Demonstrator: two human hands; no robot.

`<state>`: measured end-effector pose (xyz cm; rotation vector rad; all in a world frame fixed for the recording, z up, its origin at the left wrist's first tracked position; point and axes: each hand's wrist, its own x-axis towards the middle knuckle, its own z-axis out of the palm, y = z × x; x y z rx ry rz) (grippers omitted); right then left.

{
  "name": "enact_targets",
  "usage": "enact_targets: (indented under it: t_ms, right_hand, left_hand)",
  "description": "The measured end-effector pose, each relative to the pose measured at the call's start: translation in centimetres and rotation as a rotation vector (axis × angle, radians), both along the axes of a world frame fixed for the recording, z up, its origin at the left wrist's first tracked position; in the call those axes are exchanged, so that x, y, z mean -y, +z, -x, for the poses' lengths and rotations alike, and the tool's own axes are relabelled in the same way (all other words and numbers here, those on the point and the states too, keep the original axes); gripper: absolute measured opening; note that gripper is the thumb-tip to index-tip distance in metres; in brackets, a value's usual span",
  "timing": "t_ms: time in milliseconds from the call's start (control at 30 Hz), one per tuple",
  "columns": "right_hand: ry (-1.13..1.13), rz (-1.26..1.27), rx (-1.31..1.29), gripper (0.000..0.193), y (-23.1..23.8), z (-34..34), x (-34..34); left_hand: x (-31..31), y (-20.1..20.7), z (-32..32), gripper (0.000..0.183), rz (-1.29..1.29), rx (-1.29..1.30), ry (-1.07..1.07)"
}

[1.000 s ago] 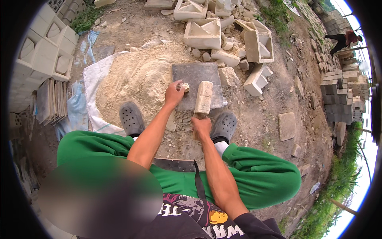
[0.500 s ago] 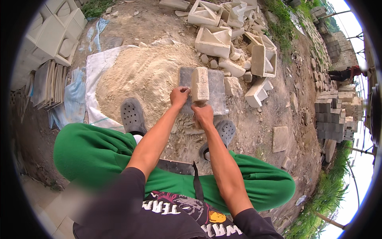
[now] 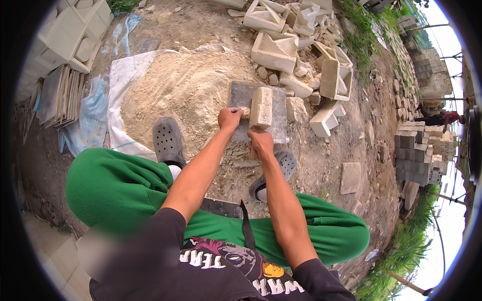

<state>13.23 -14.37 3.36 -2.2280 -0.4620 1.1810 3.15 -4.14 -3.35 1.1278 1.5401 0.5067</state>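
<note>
My right hand (image 3: 261,144) is closed around the short handle of what looks like a mallet (image 3: 261,108). Its head is a thick, pale, dusty block, held over the dark flat slab (image 3: 240,98) on the ground. Part of the handle shows below my fist. At the slab's left edge my left hand (image 3: 230,118) pinches a small pale stone piece (image 3: 245,112) between thumb and fingers, just left of the mallet head. The gap between head and slab cannot be judged.
A heap of pale crushed material (image 3: 175,95) lies on a white sheet (image 3: 120,83) to the left. Broken pale blocks (image 3: 273,50) are piled at the far right. Thin boards (image 3: 63,98) lean at the left. Grey blocks (image 3: 414,150) are stacked at right, near another person (image 3: 449,118).
The mallet has shifted slightly right over the slab and tilted, along with my right hand. The stone piece in my left hand shows more clearly now.
</note>
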Motion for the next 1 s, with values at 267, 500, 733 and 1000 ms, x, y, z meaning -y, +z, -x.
enact_targets:
  t_ms: [267,500,733,1000]
  right_hand:
    - [-0.049,-0.004,0.061,0.023,0.3,-2.0,1.8]
    - [0.056,-0.342,0.223,0.018,10.7,-1.7,-5.2]
    - [0.17,-0.13,0.461,0.022,-2.3,-1.6,0.4]
    - [0.001,-0.088,0.032,0.024,1.4,-0.5,-0.3]
  left_hand:
    - [-0.1,1.0,-1.3,0.027,0.015,0.003,-0.02]
    - [-0.3,-1.6,-0.1,0.028,0.089,0.179,0.052]
    - [-0.1,-0.9,-3.0,0.028,0.126,0.246,0.069]
    - [-0.2,-1.1,-1.1,0.028,0.105,0.142,0.097]
